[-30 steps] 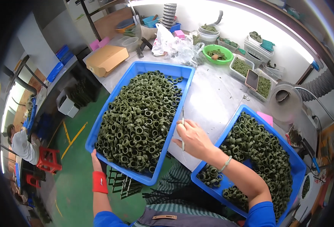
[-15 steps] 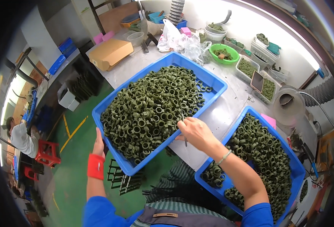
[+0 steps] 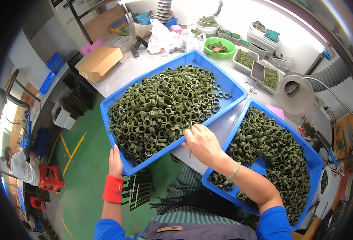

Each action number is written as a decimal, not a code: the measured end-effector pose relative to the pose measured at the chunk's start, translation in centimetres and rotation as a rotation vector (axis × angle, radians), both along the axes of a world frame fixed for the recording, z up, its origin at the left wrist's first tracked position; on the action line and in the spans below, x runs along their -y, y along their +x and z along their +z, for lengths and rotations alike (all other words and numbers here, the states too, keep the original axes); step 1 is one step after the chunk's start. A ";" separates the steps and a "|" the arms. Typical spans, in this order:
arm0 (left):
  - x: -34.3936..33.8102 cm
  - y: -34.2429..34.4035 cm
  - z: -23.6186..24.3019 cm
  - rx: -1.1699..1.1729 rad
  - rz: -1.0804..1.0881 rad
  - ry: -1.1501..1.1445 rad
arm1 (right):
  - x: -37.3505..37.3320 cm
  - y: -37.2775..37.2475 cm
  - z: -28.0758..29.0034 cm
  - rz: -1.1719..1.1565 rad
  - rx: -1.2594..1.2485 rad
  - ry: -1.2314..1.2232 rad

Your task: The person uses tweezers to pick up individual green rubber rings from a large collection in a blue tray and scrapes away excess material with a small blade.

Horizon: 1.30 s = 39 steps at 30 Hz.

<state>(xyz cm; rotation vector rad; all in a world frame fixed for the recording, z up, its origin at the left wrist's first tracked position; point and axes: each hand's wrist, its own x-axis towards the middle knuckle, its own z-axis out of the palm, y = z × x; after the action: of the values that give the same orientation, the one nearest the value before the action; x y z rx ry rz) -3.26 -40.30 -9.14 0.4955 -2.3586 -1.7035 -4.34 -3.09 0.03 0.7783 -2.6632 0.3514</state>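
Observation:
A blue tray (image 3: 226, 83) heaped with dark green rings (image 3: 156, 104) sits tilted across the steel table's edge, its near end over the floor. My left hand (image 3: 115, 160), above a red wristband, holds its lower-left corner. My right hand (image 3: 198, 142) is closed on a thin metal tool (image 3: 190, 152), perhaps tweezers, at the tray's near rim. A second blue tray (image 3: 312, 172) of similar rings (image 3: 284, 172) lies to the right.
Behind are a cardboard box (image 3: 100, 60), plastic bags (image 3: 164, 38), a green bowl (image 3: 227, 47), bins (image 3: 244, 60) and a phone-like device (image 3: 258, 71). A duct funnel (image 3: 292, 96) is right. Far left, another person (image 3: 24, 168) sits by a red stool (image 3: 51, 176).
The held tray has turned clockwise, its far end swinging right toward the second tray. Both my hands have moved with it, my right hand staying closed on the tool.

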 end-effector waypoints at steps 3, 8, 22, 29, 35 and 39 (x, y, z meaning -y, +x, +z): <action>-1.4 -2.0 2.2 0.097 -0.116 -0.038 | -1.4 1.2 0.1 -0.019 -0.032 -0.092; 0.3 -4.9 3.9 0.208 -0.221 -0.261 | -5.9 7.2 4.2 -0.068 -0.030 -0.341; -37.5 1.6 8.8 -0.708 -1.400 -0.714 | -18.6 17.8 3.9 -0.599 0.238 -0.798; -41.5 2.5 7.0 -0.490 -1.580 -0.878 | -19.6 18.3 2.4 -0.578 0.287 -0.946; -40.7 2.5 6.9 -0.641 -1.375 -0.574 | -20.0 18.6 2.5 -0.598 0.406 -0.878; -41.3 2.4 9.0 -0.195 -1.438 -0.101 | -19.7 18.6 1.2 -0.578 0.236 -0.969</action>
<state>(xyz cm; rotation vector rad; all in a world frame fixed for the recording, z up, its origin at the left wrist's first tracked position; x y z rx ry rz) -0.85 0.98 -0.12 -1.6781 -2.6711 -1.7384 14.21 16.59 1.21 -0.3331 -2.3051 1.4472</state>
